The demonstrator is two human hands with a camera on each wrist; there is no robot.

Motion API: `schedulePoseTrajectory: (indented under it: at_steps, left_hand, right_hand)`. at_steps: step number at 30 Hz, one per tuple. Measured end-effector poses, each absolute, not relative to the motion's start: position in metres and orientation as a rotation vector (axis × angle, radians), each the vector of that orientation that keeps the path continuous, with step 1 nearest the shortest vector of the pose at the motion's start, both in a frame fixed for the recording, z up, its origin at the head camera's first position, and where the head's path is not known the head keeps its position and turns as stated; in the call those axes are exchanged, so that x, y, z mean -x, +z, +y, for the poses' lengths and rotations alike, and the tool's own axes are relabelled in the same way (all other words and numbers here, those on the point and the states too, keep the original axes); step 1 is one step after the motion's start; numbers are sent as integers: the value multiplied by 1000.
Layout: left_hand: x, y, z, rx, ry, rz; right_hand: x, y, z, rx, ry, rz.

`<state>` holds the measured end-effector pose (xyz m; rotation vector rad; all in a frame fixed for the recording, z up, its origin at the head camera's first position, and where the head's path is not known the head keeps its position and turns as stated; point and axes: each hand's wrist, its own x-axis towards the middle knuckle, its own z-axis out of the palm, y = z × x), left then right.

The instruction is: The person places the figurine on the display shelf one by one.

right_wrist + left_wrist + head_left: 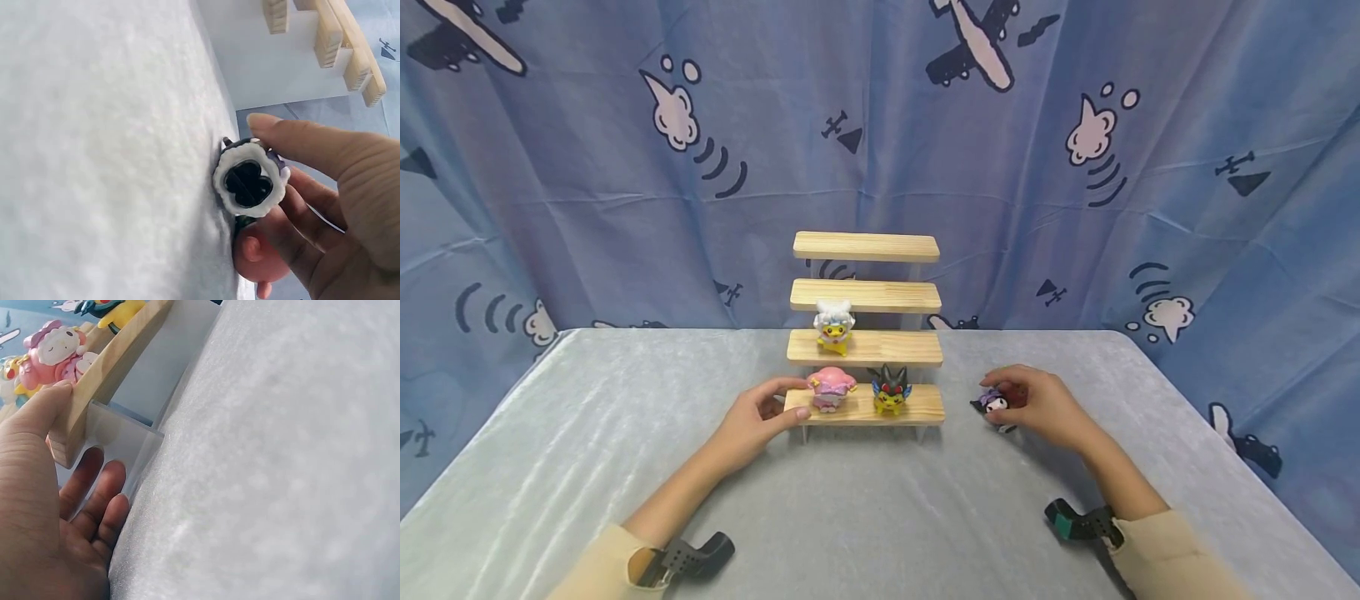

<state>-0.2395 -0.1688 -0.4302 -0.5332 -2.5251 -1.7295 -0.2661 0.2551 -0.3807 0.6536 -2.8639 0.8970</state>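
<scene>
Head view finds the right hand (1041,407) pinching a figure (996,404) between thumb and fingers, base turned toward that wrist, at three o'clock from the stand (895,347)'s bottom step, whose nine-o'clock end the left hand (752,423) grips, thumb on top.

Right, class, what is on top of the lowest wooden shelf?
The lowest shelf holds a pink figure and a dark-hooded yellow figure; the left hand grips its left end. The wood beneath the figures is covered.
</scene>
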Motion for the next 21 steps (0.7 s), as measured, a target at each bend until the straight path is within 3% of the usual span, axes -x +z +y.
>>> schedulePoseTrajectory:
  at_steps: [21]
  left_hand:
    - [239, -429, -168, 539, -1714, -2531]
  right_hand:
    - [267, -389, 248, -630, 865, -2880]
